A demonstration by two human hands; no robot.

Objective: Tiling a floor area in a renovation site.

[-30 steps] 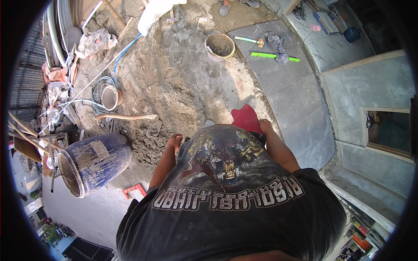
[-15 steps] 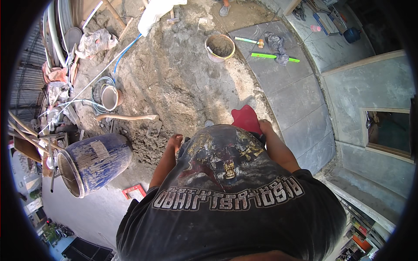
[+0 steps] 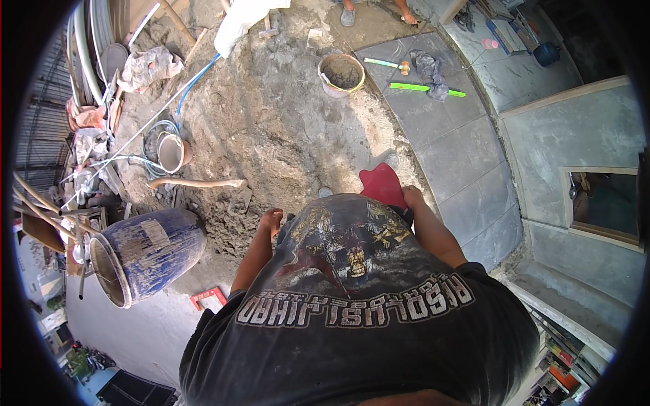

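My right hand (image 3: 412, 197) is closed at the right edge of a dark red flat piece with a wavy outline (image 3: 383, 185); whether it is cloth or plastic does not show. The piece sticks out past the front of my black shirt, which covers its lower part. On the other side of my body, my left hand (image 3: 272, 220) hangs by the shirt's edge, its fingers curled in. Anything inside those fingers is hidden. Rough wet soil or mortar (image 3: 237, 227) lies on the ground close to the left hand.
A mortar bucket (image 3: 341, 74) stands ahead beside grey tiles (image 3: 467, 152), which carry a mallet (image 3: 389, 64), a green level (image 3: 428, 88) and a dark plastic bag (image 3: 426, 66). Leftward are a blue drum (image 3: 152, 254), a wooden handle (image 3: 198, 182) and another bucket (image 3: 173, 151). Another person's feet (image 3: 348, 17) show far ahead.
At the far top, a second foot of the other person has come into view to the right of the first. My hands and the red piece have hardly moved.
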